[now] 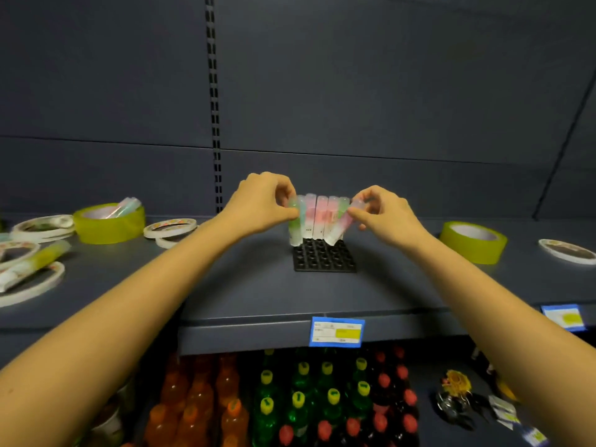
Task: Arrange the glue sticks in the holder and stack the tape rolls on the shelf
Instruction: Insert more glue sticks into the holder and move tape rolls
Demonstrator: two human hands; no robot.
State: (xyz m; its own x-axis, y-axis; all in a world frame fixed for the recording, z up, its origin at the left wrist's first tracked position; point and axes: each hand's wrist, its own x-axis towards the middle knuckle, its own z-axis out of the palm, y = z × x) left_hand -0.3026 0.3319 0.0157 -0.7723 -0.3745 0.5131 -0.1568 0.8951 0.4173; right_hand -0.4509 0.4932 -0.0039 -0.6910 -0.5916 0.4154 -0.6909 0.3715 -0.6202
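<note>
A black holder (325,258) with many round holes sits mid-shelf. Several translucent glue sticks (319,217) stand in its back row. My left hand (266,201) pinches the green glue stick (294,225) at the row's left end. My right hand (382,212) pinches a pink glue stick (342,229) tilted at the right end. Two yellow-green tape rolls lie on the shelf, one at the left (109,222) with a glue stick (126,206) resting on it, one at the right (473,241). Thin white tape rolls (170,228) lie flat at the left.
More white tape rolls (42,225) and a loose glue stick (34,264) lie at the far left. Another flat roll (566,250) lies at the far right. A slotted upright (214,101) divides the back panel. Bottles (300,398) fill the shelf below, under a price tag (337,331).
</note>
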